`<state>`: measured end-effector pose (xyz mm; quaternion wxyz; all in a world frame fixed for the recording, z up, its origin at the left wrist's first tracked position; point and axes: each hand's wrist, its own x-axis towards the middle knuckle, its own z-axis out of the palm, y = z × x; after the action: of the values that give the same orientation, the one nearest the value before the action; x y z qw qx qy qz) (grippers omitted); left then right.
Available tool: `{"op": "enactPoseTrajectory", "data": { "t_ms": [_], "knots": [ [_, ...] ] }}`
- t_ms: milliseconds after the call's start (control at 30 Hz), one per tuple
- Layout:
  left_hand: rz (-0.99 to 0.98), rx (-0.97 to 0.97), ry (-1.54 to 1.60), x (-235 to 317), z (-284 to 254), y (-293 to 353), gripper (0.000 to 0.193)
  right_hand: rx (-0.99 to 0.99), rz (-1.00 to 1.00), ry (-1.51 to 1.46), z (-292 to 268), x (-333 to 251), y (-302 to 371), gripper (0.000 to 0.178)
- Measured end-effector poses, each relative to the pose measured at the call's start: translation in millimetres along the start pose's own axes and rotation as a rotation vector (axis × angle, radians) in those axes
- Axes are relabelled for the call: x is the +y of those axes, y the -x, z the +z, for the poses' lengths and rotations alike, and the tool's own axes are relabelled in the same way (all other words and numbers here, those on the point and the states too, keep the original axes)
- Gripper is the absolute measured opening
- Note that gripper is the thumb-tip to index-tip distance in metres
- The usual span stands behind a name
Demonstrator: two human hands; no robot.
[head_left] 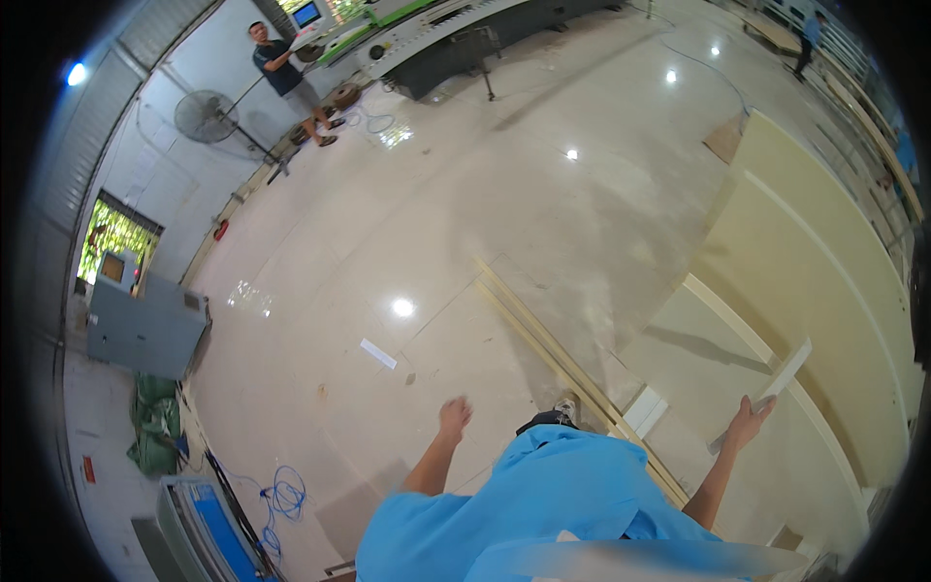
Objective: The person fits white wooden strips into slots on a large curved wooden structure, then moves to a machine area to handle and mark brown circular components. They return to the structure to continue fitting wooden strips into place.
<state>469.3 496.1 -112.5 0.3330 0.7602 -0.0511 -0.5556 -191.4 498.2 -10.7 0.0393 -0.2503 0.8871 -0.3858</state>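
Note:
My right hand [747, 424] is closed around a narrow, flat white strip [793, 367], which slants upward past the edge of a cream panel structure. That structure has a tall upright panel [805, 223] and a low curved rail [732, 320] along its near side. On my other side, my left hand [454, 419] hangs over the floor, touching nothing I can see. Motion smears its fingers, so their pose is unclear. Long, thin wooden strips [543, 354] lie on the floor between my hands, passing beside my shoe [567, 405].
A short white strip [378, 353] and a white block [644, 411] lie on the floor. A person [286, 78] stands far left by a fan [206, 116] and a long machine [456, 48]. A grey cabinet [145, 325] and blue coiled hose [284, 495] are at left.

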Motion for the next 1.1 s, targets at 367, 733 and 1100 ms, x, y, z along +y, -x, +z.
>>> {"op": "enactPoseTrajectory", "data": {
  "t_ms": [367,733,1100],
  "knots": [
    [1.571,-1.541,0.494,276,109,478,0.038,-0.911,-0.502,-0.338,71,-159,127,0.091],
    [1.541,-1.259,0.381,231,-26,428,0.025,-1.539,-0.644,-0.040,121,-198,291,0.093],
    [1.192,-1.307,0.346,204,-97,345,0.027,-1.321,-0.935,0.196,296,-245,334,0.103]
  ]
}}
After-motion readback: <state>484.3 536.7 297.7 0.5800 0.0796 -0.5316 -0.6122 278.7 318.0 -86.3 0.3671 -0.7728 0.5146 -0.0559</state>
